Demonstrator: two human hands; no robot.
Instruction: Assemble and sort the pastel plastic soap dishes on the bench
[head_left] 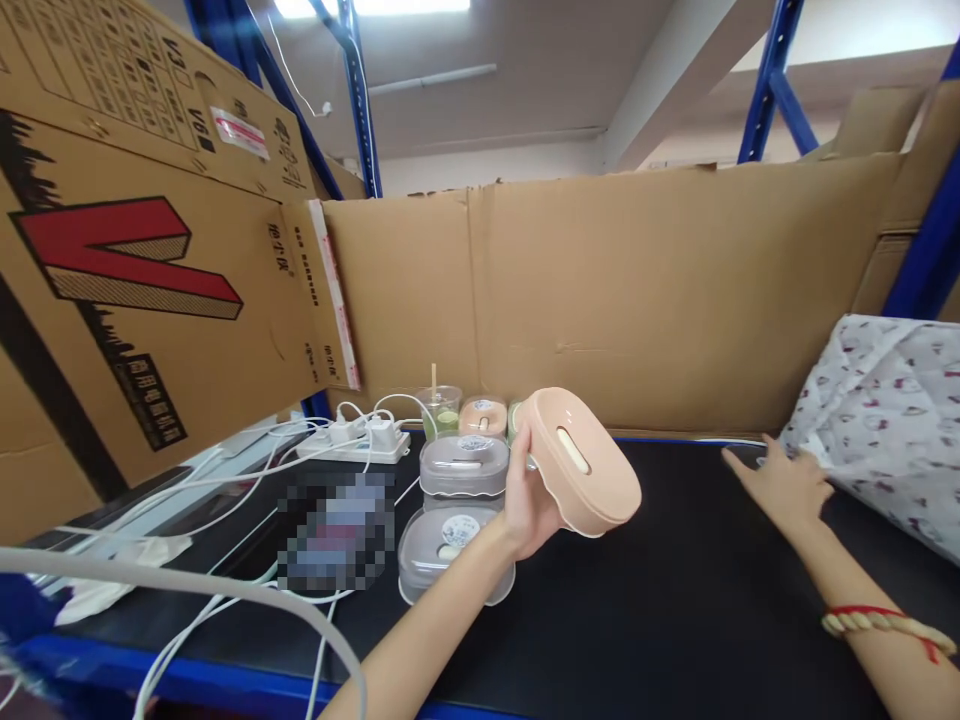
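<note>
Centrally, in the head view, the left hand [531,500] grips a peach-pink, rounded oblong plastic container [611,460] by its left side; the container is raised and tilted, with a narrow cream inset [574,450] in the face turned to the viewer. The right hand [787,487], at the right of the frame, is spread wide with the fingers apart and grasps nothing visible; it lies at the lower left edge of a white fabric bag with a small dark print [892,410], though contact between the two cannot be told. A braided cream-and-red bracelet [885,622] encircles the right wrist.

Left of the held container, two translucent grey rounded plastic containers [431,548] sit one behind the other in the lower centre, the nearer partly covered by the left forearm. Behind them appear a second peach container [482,415] and a clear plastic cup with a straw and green contents [442,408]. Farther left lie a white power strip [360,445] with plugs and white cables, and, nearer, a pixelated object [337,535]. All rest on a black tabletop [637,630]. A brown cardboard panel [600,280] spans the background; a large printed cardboard box bearing a red V [240,240] fills the upper left.
</note>
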